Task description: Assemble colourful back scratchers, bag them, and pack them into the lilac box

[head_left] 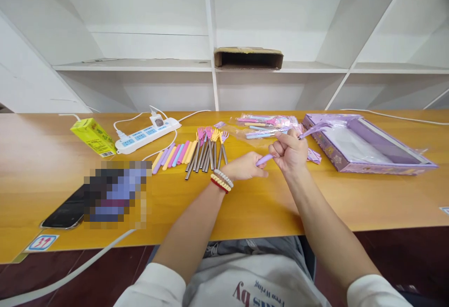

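Observation:
Both of my hands are on a purple back scratcher (264, 159). My left hand (245, 166) is closed at its handle end, while my right hand (289, 151) wraps round it farther along. From the right fist sticks out its purple claw-shaped head (317, 129); the part inside the fist is hidden. Left of my hands lie metal rods (201, 157) topped with pink, yellow and purple hand-shaped heads (209, 134). Beside them is a row of coloured handle tubes (175, 156). Beyond my hands are clear plastic packs (270, 127) with back scratchers inside.
An open purple box (382, 169) stands at the right. On the left are a power strip (149, 135), a yellow drink carton (93, 136) and a phone (66, 208) beside a blurred patch. White shelves hold a cardboard box (248, 59) behind the table.

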### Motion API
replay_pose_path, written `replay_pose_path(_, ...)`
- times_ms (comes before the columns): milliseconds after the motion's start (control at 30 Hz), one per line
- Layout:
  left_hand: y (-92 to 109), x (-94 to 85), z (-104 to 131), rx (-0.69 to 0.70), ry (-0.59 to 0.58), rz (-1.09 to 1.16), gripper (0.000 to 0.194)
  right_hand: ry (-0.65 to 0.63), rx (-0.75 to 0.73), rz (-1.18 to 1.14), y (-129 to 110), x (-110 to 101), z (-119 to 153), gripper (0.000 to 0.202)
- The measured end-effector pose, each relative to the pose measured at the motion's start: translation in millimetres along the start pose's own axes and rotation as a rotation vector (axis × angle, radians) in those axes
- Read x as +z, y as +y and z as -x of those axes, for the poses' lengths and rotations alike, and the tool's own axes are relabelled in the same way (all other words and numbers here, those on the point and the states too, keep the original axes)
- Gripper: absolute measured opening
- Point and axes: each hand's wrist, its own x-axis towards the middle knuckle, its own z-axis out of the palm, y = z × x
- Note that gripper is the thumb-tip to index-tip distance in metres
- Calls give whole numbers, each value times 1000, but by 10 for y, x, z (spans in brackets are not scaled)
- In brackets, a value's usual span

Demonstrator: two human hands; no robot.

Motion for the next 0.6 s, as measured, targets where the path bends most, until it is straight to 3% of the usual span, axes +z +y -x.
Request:
replay_pose_path(100, 8, 61, -45, 84, 305, -403, 13, 18, -61, -24, -31, -56, -52, 62)
replay_pose_path(167, 9, 101, -53, 47, 398, -614, 14, 40, -79, -36, -44, -91, -85, 61)
replay_pose_path(333, -3, 144, -47, -65, 466, -946, 25, 108, -72, -89, -77, -187, -172, 60)
replay_pose_path(600, 54, 131, -39, -97, 436, -1037, 26, 257, 2, -168, -268, -392, -354, 44)
